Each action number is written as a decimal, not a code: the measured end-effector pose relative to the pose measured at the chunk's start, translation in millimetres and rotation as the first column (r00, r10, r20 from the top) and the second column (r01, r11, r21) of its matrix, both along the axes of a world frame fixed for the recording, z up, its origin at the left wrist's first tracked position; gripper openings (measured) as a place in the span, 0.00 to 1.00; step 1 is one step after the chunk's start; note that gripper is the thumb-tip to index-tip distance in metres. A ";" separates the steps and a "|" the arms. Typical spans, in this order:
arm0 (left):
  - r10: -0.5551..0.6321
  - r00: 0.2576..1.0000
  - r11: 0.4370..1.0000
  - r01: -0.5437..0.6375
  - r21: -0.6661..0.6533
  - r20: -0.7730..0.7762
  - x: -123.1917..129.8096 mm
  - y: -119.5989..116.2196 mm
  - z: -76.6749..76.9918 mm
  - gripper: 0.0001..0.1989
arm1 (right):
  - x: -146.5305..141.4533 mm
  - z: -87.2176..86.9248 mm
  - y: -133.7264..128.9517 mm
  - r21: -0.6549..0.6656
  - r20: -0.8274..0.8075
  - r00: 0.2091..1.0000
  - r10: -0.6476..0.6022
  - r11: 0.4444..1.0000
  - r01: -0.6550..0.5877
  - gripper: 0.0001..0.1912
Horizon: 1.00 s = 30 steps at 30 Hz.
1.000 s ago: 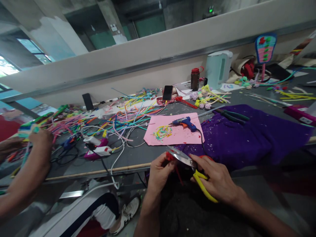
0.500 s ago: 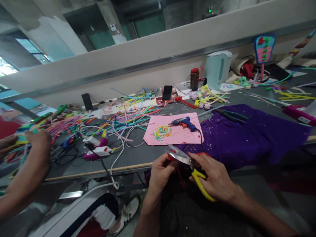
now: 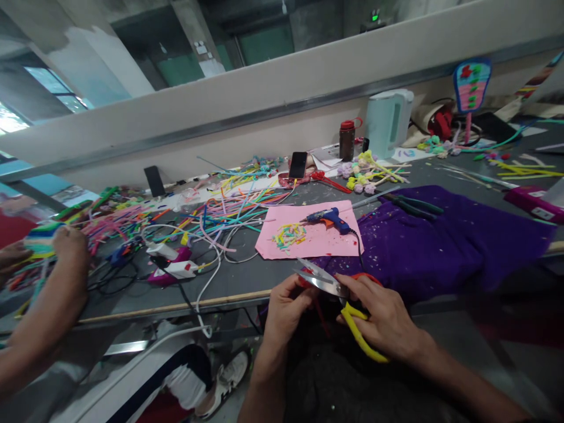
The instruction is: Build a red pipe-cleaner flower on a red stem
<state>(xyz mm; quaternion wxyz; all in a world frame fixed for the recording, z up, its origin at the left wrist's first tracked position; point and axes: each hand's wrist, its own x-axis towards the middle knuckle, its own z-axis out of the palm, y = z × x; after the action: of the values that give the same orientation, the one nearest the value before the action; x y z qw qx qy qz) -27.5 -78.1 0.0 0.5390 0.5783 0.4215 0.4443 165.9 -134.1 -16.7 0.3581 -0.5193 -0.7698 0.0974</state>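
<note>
My right hand holds scissors with a yellow and a red handle, their blades parted and pointing left. My left hand pinches a small red piece beside the blades, and a thin red stem hangs below it. Just beyond my hands lies a pink sheet bearing a blue glue gun and a pile of short yellow, green and white bits. A purple cloth covers the table edge to the right, with dark-handled pliers on it.
At the left, another person's hand holds a striped piece. Power strips with cables and colourful stems lie left of the sheet. A phone, a brown bottle and a kettle stand at the back.
The scissor blades look slightly wider apart, and the yellow handle has swung a little down and right. At the left, the other person's hand and striped piece have shifted slightly.
</note>
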 end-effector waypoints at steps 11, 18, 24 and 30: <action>0.002 1.000 0.998 -0.001 -0.056 0.031 0.2 -0.2 0.1 0.10 | 0.6 -8.9 1.4 0.031 0.004 1.000 0.014 0.999 -0.014 0.30; 0.081 0.995 0.994 -0.076 -0.078 0.060 0.7 0.4 1.8 0.10 | 5.3 -1.2 -3.0 -0.047 -0.173 0.985 -0.003 0.999 -0.005 0.27; 0.128 0.989 0.990 -0.124 -0.060 0.080 1.0 1.4 3.6 0.11 | 8.1 6.7 -7.7 -0.163 -0.154 0.988 0.001 0.986 -0.026 0.28; 0.193 0.969 0.973 -0.169 -0.156 0.153 0.0 2.7 10.5 0.11 | 5.6 0.1 -6.0 -0.129 -0.157 0.988 -0.004 0.992 -0.016 0.28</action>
<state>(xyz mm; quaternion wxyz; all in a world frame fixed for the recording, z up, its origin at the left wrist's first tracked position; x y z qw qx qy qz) -27.4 -75.4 10.5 0.5693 0.4583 0.4565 0.5074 171.4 -140.1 -16.6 0.3827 -0.5299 -0.7329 0.1887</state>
